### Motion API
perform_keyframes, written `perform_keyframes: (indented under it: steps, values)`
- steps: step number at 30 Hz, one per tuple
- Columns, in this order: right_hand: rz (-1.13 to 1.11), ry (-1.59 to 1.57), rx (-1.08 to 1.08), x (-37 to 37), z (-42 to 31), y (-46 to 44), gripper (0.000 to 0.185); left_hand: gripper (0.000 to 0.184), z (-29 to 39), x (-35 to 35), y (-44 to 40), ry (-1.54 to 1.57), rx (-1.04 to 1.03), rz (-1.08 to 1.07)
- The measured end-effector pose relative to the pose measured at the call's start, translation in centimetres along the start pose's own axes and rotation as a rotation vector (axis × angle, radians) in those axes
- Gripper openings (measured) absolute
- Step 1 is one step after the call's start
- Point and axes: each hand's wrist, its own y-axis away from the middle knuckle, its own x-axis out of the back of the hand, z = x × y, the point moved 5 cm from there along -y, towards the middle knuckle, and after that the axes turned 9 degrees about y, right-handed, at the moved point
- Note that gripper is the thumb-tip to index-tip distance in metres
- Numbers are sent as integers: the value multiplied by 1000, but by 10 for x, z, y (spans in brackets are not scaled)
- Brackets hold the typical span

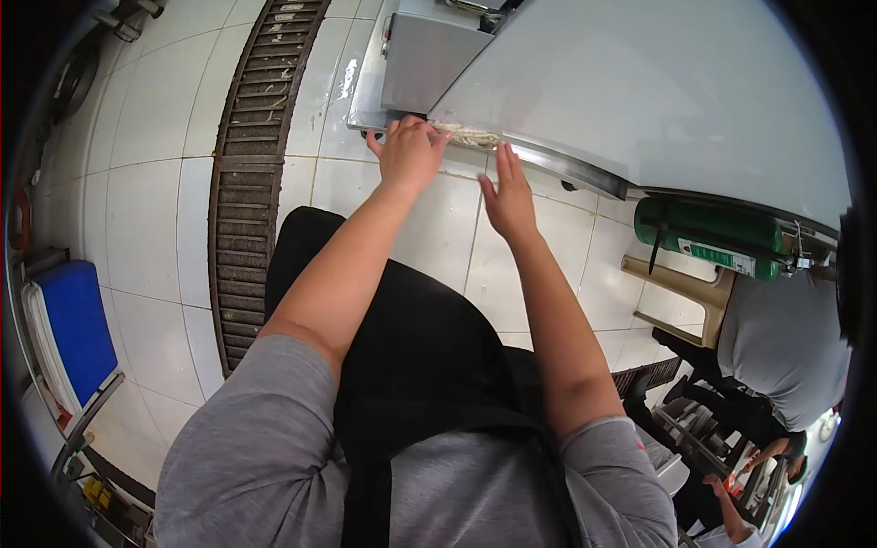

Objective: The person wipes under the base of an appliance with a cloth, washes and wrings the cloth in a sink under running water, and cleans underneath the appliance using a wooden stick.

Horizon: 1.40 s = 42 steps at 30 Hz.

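Note:
A pale, crumpled strip (pixel 469 136) lies along the near edge of the metal counter (pixel 557 166), between my two hands. My left hand (pixel 410 152) is at the strip's left end, beside a grey metal box, with its fingers bent and spread apart. At the strip's right end, my right hand (pixel 508 190) has its fingers stretched out and the thumb apart. Nothing shows in either hand. The fingertips of my left hand partly overlap the counter edge, and what lies under them is hidden.
A grey metal box (pixel 431 68) stands on the counter. At the right are a green cylinder (pixel 708 236), a beige stool (pixel 681 297) and other people (pixel 786 338). A floor grate (pixel 248 196) runs along the left, past a blue board (pixel 75 329).

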Motion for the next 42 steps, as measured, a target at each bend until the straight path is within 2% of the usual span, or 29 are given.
perform_keyframes:
  steps: [1, 3, 5, 6, 7, 8, 9, 11, 13, 15, 16, 19, 23, 27, 29, 30, 34, 37, 42]
  values:
    - [-1, 3, 7, -8, -8, -10, 55, 33, -2, 6, -1, 34, 34, 41]
    - [-183, 236, -91, -30, -15, -23, 58, 36, -6, 11, -2, 72, 77, 91]
    - [-208, 247, -105, -35, -19, -27, 56, 37, -15, 27, 7, 279, 211, 475]
    - [-258, 286, -130, -33, -19, -30, 55, 37, -18, 25, 7, 280, 221, 484]
    - [-304, 325, -154, -32, -19, -32, 54, 34, -18, 30, 10, 331, 165, 654]
    - [-252, 330, -141, -34, -17, -33, 50, 33, -19, 35, 15, 380, 104, 823]
    - [-249, 332, -132, -30, -19, -35, 50, 33, -19, 39, 14, 381, 106, 832]
    - [-296, 261, -178, -23, -20, -39, 47, 30, -20, 38, 4, 800, 33, 655]
    - [-252, 250, -145, -22, -18, -38, 44, 29, -14, 43, 0, 815, 30, 647]
    - [-258, 237, -132, -22, -17, -36, 43, 28, -11, 39, -4, 998, 118, 554]
    - [-256, 253, -120, -22, -18, -35, 43, 27, -8, 39, -3, 1021, 110, 580]
    - [-253, 252, -117, -22, -19, -35, 44, 26, -8, 32, -6, 1048, 111, 662]
    - [-273, 209, -109, -25, -13, -37, 44, 26, -7, 29, -7, 937, 94, 738]
    - [-207, 116, -47, -32, -7, -39, 41, 26, -9, 23, -12, 1016, 111, 722]
    - [-199, 113, -42, -28, -9, -36, 40, 25, -9, 23, -11, 943, 87, 758]
    - [-200, 119, -24, -26, -9, -36, 40, 26, -10, 21, -12, 1040, 112, 741]
    - [-252, 96, 13, -15, -7, -40, 38, 26, -7, 24, -10, 1040, 95, 756]
    - [-203, 63, 31, -16, -11, -43, 37, 21, -6, 25, -10, 1004, 119, 677]
    - [-167, 45, 23, -26, -29, -42, 36, 28, -1, 35, -5, 989, 83, 628]
